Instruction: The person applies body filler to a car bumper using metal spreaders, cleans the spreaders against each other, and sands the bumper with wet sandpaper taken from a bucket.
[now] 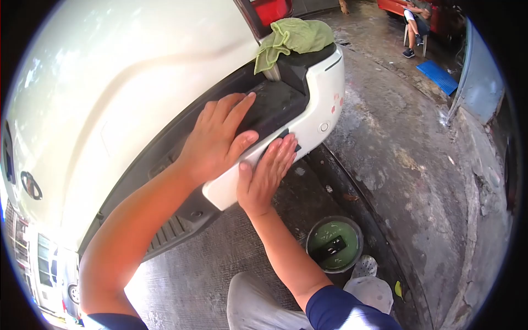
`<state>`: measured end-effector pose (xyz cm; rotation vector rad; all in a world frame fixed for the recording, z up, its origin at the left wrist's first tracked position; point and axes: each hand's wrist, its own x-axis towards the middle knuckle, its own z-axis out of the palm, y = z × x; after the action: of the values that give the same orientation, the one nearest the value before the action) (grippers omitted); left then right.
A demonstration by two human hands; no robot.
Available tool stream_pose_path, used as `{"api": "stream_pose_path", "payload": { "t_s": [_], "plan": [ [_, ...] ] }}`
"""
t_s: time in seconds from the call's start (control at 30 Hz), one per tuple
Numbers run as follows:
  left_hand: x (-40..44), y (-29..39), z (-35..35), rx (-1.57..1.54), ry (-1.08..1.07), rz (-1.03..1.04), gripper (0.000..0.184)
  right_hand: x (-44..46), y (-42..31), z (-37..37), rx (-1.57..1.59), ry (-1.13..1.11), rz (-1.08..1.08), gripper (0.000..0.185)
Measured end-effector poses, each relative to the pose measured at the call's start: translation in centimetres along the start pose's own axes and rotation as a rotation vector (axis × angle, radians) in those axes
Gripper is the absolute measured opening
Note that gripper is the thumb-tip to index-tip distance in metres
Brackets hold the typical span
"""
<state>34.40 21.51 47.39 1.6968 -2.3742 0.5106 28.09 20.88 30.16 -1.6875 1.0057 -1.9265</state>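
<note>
A white rear bumper (319, 104) with a black step pad (275, 99) runs along the back of a white vehicle (137, 71). My left hand (217, 135) rests at the bumper's upper edge, its fingers stretched and apart, holding nothing. Just right of it, my right hand (265, 173) lies flat against the white outer face. Beneath its fingers is a dark piece of sandpaper (297, 147), showing only at the fingertips. Several reddish patches (337, 103) mark the paint near a round sensor (324, 127). A green cloth (297, 37) is draped over the bumper's corner.
On the ground below stands a bucket (347, 259) of greenish water with a dark block (329, 249) in it. Beside it are a pale round object (369, 291) and a raised concrete edge. Farther back, a seated person (419, 25) is near a blue mat (437, 77).
</note>
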Motion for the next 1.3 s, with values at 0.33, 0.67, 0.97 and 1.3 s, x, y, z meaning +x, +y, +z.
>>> {"api": "stream_pose_path", "payload": {
  "t_s": [0.33, 0.67, 0.97, 1.3],
  "plan": [
    [0.8, -0.4, -0.8, -0.038, -0.140, -0.011, 0.075, -0.9, 0.5, -0.1, 0.048, -0.056, 0.005, 0.082],
    [1.0, -1.2, -0.4, -0.006, -0.109, 0.054, 0.075, -1.3, 0.9, -0.3, 0.085, -0.071, -0.003, 0.082],
    [0.9, -0.8, -0.6, 0.006, -0.164, 0.017, 0.084, -1.2, 0.9, -0.4, 0.096, -0.058, -0.017, 0.081],
    [0.9, -1.0, -0.7, 0.037, -0.113, 0.031, 0.077, -1.1, 0.9, -0.3, 0.092, -0.102, -0.034, 0.084]
  ]
}}
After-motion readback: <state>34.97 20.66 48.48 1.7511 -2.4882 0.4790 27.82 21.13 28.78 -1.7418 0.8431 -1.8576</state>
